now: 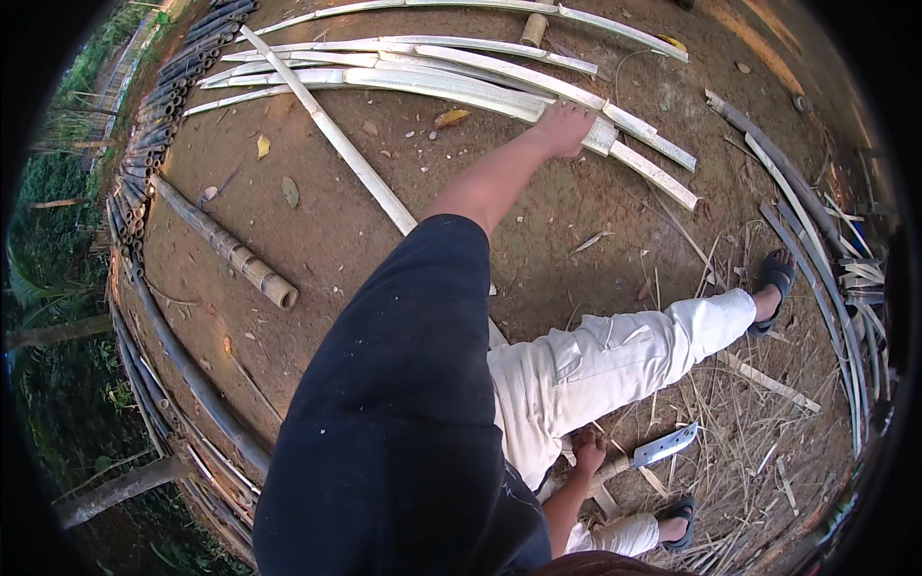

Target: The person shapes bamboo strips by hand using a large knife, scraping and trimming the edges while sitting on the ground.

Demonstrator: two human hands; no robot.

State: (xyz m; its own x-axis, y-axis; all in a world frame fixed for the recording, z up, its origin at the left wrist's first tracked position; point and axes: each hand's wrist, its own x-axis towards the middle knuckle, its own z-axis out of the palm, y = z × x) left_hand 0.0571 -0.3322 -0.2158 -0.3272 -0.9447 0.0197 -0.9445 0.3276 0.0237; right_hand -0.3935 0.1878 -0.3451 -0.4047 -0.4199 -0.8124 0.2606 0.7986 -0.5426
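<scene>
My left arm stretches out to a bundle of long, pale split bamboo strips on the ground. My left hand (565,130) closes over a wide split bamboo strip (471,90) near its right end. By my bent leg, my right hand (588,448) is curled closed; what is inside its fingers, if anything, is hidden. Right beside that wrist lies the wooden handle of a machete (665,446), its broad blade pointing right. Another long bamboo strip (336,141) runs diagonally from the bundle toward my body and passes behind my sleeve.
Cut bamboo poles (178,91) are stacked along the left edge. One thick bamboo piece (226,241) lies on the bare soil. To the right are dark bamboo lengths (802,154) and a litter of thin shavings (740,451). My sandalled feet stand among the scraps.
</scene>
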